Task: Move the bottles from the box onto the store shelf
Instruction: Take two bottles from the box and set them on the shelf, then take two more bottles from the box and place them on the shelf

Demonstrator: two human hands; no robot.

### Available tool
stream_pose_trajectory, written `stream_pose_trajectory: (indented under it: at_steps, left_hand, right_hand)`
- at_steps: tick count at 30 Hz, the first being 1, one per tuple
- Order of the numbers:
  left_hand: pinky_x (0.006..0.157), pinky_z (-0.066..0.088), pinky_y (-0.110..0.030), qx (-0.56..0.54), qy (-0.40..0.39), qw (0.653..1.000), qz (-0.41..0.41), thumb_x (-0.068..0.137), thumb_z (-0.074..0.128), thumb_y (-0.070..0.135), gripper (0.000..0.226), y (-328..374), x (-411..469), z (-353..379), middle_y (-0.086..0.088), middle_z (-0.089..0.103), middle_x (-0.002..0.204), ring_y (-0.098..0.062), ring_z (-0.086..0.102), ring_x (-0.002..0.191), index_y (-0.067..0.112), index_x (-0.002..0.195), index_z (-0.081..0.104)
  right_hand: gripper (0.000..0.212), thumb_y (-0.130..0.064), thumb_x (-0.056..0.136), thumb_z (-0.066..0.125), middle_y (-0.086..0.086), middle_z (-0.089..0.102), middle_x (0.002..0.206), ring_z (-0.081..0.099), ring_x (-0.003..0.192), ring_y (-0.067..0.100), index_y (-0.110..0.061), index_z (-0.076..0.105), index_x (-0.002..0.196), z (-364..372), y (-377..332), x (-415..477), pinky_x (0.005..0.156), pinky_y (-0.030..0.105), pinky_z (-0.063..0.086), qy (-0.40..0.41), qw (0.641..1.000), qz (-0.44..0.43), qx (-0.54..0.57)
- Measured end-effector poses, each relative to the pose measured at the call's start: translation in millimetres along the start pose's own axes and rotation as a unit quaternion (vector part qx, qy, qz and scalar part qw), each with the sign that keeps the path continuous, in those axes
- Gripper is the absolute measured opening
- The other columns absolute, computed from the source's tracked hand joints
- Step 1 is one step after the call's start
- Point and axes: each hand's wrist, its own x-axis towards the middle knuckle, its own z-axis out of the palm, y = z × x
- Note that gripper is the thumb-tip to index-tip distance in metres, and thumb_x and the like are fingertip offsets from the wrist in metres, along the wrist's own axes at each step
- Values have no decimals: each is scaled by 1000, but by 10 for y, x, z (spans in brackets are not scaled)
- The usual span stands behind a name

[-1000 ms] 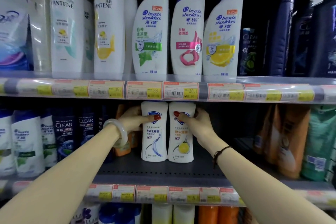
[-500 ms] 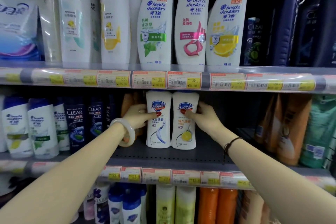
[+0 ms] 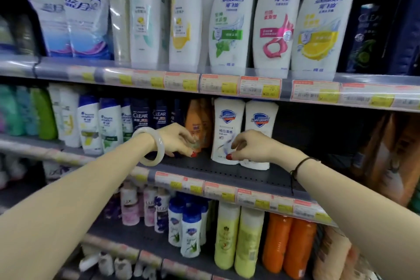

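On the middle shelf (image 3: 227,174) two white bottles (image 3: 227,129) (image 3: 261,120) stand together; left hand (image 3: 177,141) and right hand (image 3: 253,148), loosely curled, grip nothing.

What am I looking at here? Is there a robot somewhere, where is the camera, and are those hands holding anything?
There is no robot here. A person is stocking a store shelf with bare hands, and the single picture comes from a camera worn on their head, looking forward and down, so you see what they see.

The left hand, with a pale bangle on its wrist, and the right hand both reach toward the middle shelf. Two white bottles stand upright there side by side: the left Safeguard bottle and the right Safeguard bottle.

Neither hand holds anything. Their fingers hang loosely curled, low in front of the bottles. The shelf above carries Head & Shoulders bottles.
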Motion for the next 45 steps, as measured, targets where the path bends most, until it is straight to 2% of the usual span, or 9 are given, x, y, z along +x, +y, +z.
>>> stream_pose_trajectory:
  at_steps: [6,9,15,19,22,25,31,36,45]
  left_hand:
    - [65,52,-25,77,49,995,-42,80,70,17,39,-496,-496,-404,-7,65,101,-14,60,77,9,118,60]
    - [70,52,-28,89,68,990,-82,78,73,19,41,-742,-734,-546,-10,66,105,-18,61,80,10,116,61]
    - [62,49,-26,86,105,974,-181,74,76,21,39,-1239,-1162,-752,-17,70,101,-19,58,70,9,110,64]
    - [51,42,-15,83,137,955,-248,76,74,18,36,-1577,-1492,-717,-4,65,86,-10,53,60,5,108,63]
    - [51,42,-17,58,171,935,-305,73,76,16,37,-1876,-1740,-587,-7,62,82,-16,52,66,3,106,66]
    - [45,42,-11,24,192,915,-354,74,76,17,36,-2161,-1962,-393,-6,64,86,-16,56,77,7,106,66]
    - [71,48,-29,-52,219,874,-432,71,78,14,33,-2795,-2391,101,-3,63,84,-20,59,85,8,101,64]
    - [86,50,-32,-80,215,845,-484,73,77,23,50,-3296,-2669,504,-8,65,109,-24,62,101,8,117,60]
    - [81,51,-30,-134,194,812,-534,72,77,27,55,-4476,-2908,1167,-7,65,113,-21,63,98,14,121,57]
  right_hand:
    - [47,-27,83,68,7,60,125,57,110,21,-9,58,124,385,-753,324,90,30,47,-56,991,-116,-26]
    - [50,-30,84,68,6,58,129,58,112,21,-9,56,128,597,-1140,452,92,29,47,-88,982,-166,-34]
    - [47,-33,84,66,5,61,125,60,106,21,-10,58,124,1153,-1727,701,89,31,50,-156,956,-241,-56]
    - [45,-28,85,65,10,62,125,62,102,25,-4,57,123,1584,-1999,818,83,34,52,-232,927,-285,-78]
    - [48,-27,84,66,24,62,120,60,107,37,5,58,118,1954,-2171,877,93,48,49,-269,906,-312,-95]
    - [45,-28,83,68,11,64,120,61,107,27,-3,60,119,2343,-2296,884,95,40,49,-305,883,-344,-93]
    - [48,-30,81,69,8,62,121,60,103,22,-8,57,123,3178,-2425,812,91,35,51,-387,848,-356,-73]
    - [52,-30,83,68,9,60,128,58,113,23,-8,54,128,3903,-2474,695,93,32,48,-451,821,-344,-64]
    - [60,-35,79,72,9,61,126,59,111,21,-9,53,129,5323,-2357,664,87,27,47,-508,813,-282,-47]
